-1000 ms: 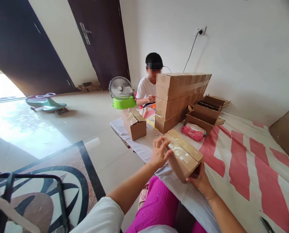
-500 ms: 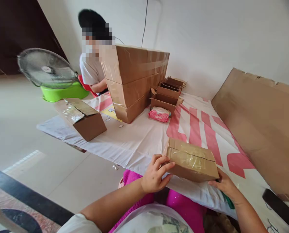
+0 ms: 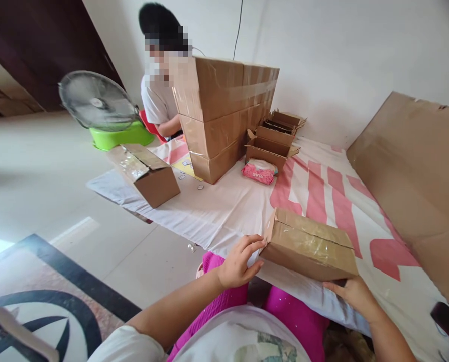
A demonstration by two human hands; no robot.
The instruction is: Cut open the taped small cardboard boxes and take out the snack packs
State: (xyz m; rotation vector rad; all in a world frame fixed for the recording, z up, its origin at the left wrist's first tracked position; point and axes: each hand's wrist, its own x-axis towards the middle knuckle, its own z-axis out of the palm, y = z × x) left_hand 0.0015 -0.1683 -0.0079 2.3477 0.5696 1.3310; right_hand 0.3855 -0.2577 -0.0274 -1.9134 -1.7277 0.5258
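Observation:
A taped cardboard box (image 3: 311, 244) sits at the table's front edge, its lengthwise flap seam under shiny tape. My left hand (image 3: 239, 264) is at the box's left end, fingers spread and the fingertips at or just touching the corner. At the near right corner, my right hand (image 3: 354, 296) grips the box, its thumb along the near side and the other fingers hidden under or behind it. A second taped box (image 3: 158, 186) rests at the table's left edge.
Stacked sealed boxes (image 3: 224, 115) stand at the back, with open boxes (image 3: 267, 148) and a pink wipes pack (image 3: 260, 171) beside them. A cardboard sheet (image 3: 416, 166) leans at right. Another person (image 3: 158, 100) sits behind the stack, near a fan (image 3: 96, 103).
My left hand's fingers have come off the box's near left corner and spread. My right hand has shifted to the lower near corner. The whole view has swung slightly left.

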